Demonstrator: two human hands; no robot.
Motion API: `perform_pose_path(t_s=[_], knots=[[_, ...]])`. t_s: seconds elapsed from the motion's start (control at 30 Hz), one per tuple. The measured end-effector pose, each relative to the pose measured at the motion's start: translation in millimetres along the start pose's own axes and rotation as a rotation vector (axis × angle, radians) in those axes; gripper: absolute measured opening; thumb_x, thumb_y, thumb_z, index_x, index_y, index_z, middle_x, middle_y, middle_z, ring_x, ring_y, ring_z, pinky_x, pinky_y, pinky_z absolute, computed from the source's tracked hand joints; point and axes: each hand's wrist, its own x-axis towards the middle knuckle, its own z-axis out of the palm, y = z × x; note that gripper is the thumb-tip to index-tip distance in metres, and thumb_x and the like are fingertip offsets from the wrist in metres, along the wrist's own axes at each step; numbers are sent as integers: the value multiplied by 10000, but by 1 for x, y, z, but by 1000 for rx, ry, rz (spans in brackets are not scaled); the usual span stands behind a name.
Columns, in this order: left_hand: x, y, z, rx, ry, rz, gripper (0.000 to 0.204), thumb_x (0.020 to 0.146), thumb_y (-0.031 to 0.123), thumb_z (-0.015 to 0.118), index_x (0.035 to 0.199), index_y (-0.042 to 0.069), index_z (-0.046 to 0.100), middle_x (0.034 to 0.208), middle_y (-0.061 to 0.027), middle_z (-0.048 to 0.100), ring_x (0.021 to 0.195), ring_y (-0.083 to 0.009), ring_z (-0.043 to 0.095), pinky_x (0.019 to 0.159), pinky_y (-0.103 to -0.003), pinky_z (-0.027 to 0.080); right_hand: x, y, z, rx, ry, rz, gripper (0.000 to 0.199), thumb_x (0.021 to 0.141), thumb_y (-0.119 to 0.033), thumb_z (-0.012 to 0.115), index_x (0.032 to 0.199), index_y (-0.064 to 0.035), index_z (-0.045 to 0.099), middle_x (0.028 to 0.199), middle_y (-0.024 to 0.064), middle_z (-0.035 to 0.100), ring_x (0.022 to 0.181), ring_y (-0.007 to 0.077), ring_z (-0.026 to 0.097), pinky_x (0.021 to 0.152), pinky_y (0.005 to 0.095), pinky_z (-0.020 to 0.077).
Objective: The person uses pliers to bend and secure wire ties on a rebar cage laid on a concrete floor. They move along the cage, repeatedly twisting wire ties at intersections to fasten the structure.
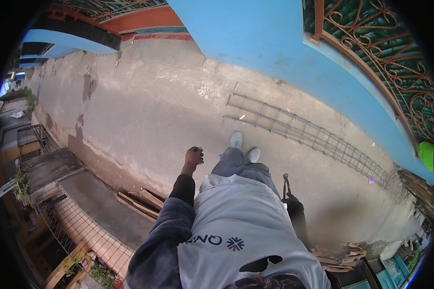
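My left hand [194, 156] is held out in front of me, to the left of my legs. Its fingers are curled closed, and whatever they may hold is hidden. Down by my right hip, my right hand [290, 198] grips a pair of metal pincers [286, 182], whose upper end points forward. A long rebar cage [301, 131] of thin rods and ties lies on the ground ahead and to the right, apart from both hands. Its near end is close to my shoes [244, 146].
A blue wall [255, 38] with an ornate metal grille [395, 53] borders the right side. Wooden planks [139, 204] lie at left, beside a concrete ledge [101, 207]. More scrap wood [340, 257] is piled at lower right. Concrete paving [144, 106] stretches ahead.
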Motion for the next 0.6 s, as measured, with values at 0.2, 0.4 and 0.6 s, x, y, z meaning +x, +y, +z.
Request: perform_pose_path(t_s=[0.2, 0.4, 0.6], knots=[[22, 7, -22, 21, -28, 39, 260, 928, 250, 573, 1037, 16, 610, 778, -80, 610, 568, -147, 568, 526, -294, 509, -17, -11, 10, -102, -33, 3, 637, 789, -134, 731, 1372, -162, 476, 935, 138, 701, 759, 232, 676, 617, 403, 532], [23, 2, -34, 68, 6, -9, 251, 924, 237, 574, 1044, 20, 611, 776, -79, 611, 566, -143, 567, 512, -289, 496, -47, -32, 12, 342, -126, 97, 665, 826, -99, 685, 1418, -199, 398, 1045, 146, 681, 860, 268, 673, 658, 473, 521], [25, 9, -21, 57, -24, 3, 242, 916, 213, 571, 1050, 13, 599, 773, -77, 606, 559, -144, 561, 508, -289, 490, -14, 5, 14, 866, -300, 142, 677, 869, -77, 613, 1456, -249, 323, 1262, 159, 594, 1031, 318, 643, 780, 561, 480]])
